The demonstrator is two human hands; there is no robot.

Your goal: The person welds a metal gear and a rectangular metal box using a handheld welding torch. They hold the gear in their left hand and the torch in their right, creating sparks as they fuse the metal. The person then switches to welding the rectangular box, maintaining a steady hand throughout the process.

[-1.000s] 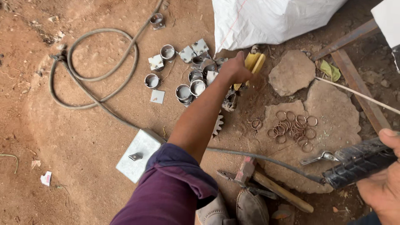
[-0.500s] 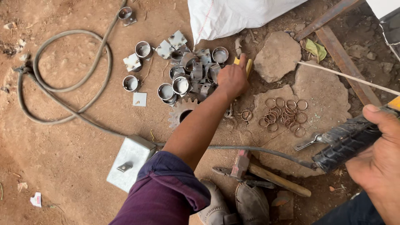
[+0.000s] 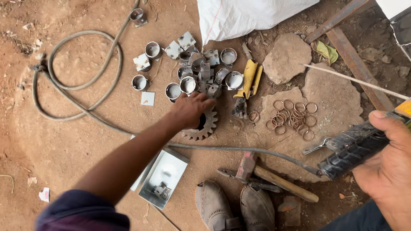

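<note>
A grey hose (image 3: 77, 92) loops over the red dirt ground (image 3: 64, 149) at the far left. Right of it lies a scatter of short metal rings with square plates (image 3: 188, 68), and below them a flat metal plate (image 3: 165, 175) with a small fitting on it. The left hand (image 3: 188, 109) reaches out from a dark purple sleeve (image 3: 81, 211), palm down, its fingers (image 3: 205, 102) curled loosely at the near edge of the metal pieces and resting over a toothed gear (image 3: 205, 126); whether it pinches anything cannot be told. Just right stand yellow-handled pliers (image 3: 248, 79), then a hammer (image 3: 267, 175) above two worn shoes (image 3: 235, 207). Further right, a heap of thin copper-coloured rings (image 3: 291, 115) sits on a flat stone (image 3: 338, 102). At the far right, the right hand (image 3: 387, 171) is wrapped around a black ribbed handle (image 3: 353, 147), from which a cable (image 3: 239, 149) runs back leftward.
</note>
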